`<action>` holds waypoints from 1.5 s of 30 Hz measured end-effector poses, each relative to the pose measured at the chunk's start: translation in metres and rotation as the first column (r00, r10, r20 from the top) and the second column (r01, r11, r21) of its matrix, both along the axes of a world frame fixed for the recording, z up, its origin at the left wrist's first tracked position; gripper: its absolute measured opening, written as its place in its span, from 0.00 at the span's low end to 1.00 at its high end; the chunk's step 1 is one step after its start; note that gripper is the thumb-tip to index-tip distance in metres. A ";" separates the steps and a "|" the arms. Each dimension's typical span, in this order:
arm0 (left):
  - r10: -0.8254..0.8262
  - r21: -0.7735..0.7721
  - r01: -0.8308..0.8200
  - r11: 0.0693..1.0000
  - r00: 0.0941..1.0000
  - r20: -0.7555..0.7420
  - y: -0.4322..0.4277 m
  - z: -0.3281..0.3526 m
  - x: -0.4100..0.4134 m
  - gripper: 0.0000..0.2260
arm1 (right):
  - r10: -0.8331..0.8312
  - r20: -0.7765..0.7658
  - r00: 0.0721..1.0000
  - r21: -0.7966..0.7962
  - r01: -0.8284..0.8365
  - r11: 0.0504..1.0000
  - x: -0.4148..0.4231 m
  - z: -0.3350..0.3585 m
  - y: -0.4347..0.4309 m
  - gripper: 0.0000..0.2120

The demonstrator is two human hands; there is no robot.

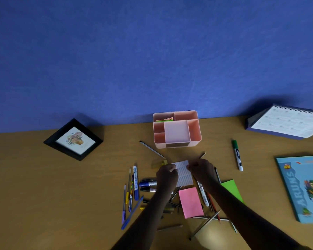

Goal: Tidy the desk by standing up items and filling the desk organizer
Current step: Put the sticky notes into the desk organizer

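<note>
While each hand point(167, 175) point(202, 170) pinches a white sheet point(183, 173), the organizer point(177, 141) holds folded notes point(164, 119).

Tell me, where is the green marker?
In the head view, the green marker lies flat on the desk, right of the pink organizer, between the person's right hand and the blue book.

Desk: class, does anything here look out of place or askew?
Yes. The photo frame and calendar lie flat rather than standing. Pens and pencils are scattered crisscross in front of the nearly empty organizer.
</note>
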State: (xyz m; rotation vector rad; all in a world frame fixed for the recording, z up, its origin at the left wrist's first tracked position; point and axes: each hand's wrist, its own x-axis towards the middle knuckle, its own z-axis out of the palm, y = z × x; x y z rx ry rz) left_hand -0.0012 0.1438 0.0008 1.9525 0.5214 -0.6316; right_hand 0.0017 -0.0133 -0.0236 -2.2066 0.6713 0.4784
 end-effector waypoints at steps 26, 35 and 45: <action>-0.055 -0.022 0.060 0.998 0.984 0.167 0.016 0.021 -0.005 0.05 | -0.041 0.143 0.989 0.332 -0.009 0.943 0.002 0.038 0.005 0.13; -0.072 -0.043 0.095 0.995 0.922 0.380 0.032 0.049 0.015 0.08 | 0.132 0.224 0.966 0.296 -0.196 0.935 0.026 0.080 -0.006 0.06; -0.150 0.109 0.103 0.989 0.699 0.699 0.056 0.110 0.081 0.08 | 0.284 0.556 0.781 0.066 -0.383 0.921 0.086 0.142 0.000 0.08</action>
